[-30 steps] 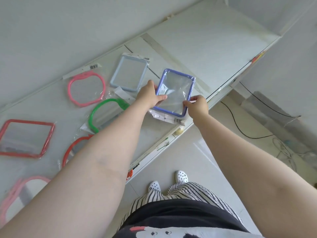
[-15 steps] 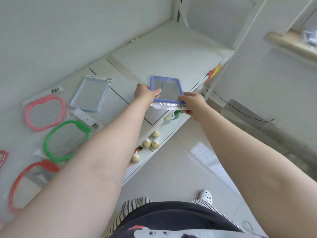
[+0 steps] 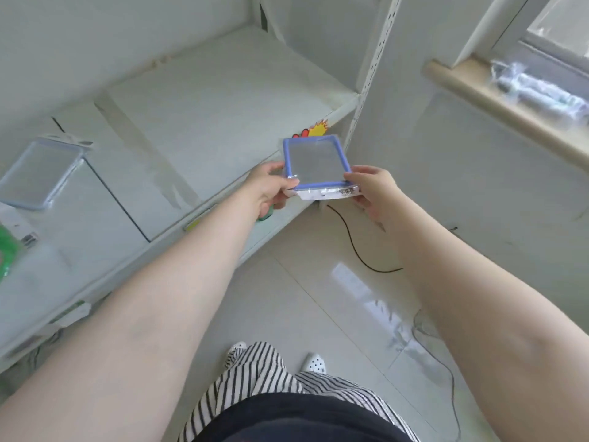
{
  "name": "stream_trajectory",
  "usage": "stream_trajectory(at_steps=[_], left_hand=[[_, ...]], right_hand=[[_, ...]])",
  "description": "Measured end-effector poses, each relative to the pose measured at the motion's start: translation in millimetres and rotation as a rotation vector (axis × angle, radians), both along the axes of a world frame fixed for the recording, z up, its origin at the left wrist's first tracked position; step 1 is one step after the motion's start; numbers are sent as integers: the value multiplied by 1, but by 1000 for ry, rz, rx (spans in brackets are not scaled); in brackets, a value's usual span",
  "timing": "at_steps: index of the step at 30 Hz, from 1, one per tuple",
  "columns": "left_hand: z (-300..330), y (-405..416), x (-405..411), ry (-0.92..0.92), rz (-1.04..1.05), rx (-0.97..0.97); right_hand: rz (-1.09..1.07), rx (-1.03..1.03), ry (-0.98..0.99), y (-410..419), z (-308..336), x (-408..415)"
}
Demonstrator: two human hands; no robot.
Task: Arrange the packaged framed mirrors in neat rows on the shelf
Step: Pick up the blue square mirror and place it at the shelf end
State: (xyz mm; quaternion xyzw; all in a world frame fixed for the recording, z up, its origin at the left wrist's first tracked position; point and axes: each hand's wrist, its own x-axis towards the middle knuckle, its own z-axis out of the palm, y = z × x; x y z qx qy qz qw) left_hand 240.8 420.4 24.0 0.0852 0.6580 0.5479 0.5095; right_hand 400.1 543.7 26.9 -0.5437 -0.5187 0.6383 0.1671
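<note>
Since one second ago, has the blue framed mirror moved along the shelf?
Yes. The blue framed mirror, gripped by left hand and right hand, moved rightward, away from the pale blue mirror, toward the shelf end.

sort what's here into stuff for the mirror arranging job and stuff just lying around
For the job:
- blue-framed mirror, held by left hand and right hand
- pale blue mirror lying on the shelf
- green mirror, at the left edge, mostly cut off

Just lying about:
- black cable on the floor
- wrapped bundle on the windowsill
</note>
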Motion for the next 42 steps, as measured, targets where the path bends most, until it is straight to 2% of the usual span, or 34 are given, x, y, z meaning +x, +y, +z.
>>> stream_trajectory(at_steps=[5, 8, 13, 22, 27, 30, 33, 35, 37, 42], left_hand=[[-2, 49, 10, 69, -26, -6], [-3, 82, 5, 83, -31, 9], [-14, 137, -17, 75, -30, 30], [4, 201, -66, 2, 43, 37], [11, 217, -96, 24, 96, -9], [21, 222, -120, 190, -21, -131], [38, 230, -138, 340, -130, -235], [46, 240, -145, 398, -171, -269], [51, 249, -148, 464, -210, -304], [56, 253, -155, 664, -277, -398]], right_hand=[[-18, -43, 89, 45, -9, 15], [-20, -32, 73, 75, -12, 13], [-24, -14, 68, 130, -7, -8], [6, -15, 29, 196, 10, -65], [172, 61, -135, 231, 10, -105], [328, 363, -296, 266, 13, -127], [589, 687, -302, 297, 26, -150], [817, 831, -306, 313, 31, -166], [913, 809, -276, 327, 33, -178], [989, 666, -160, 348, 25, -195]])
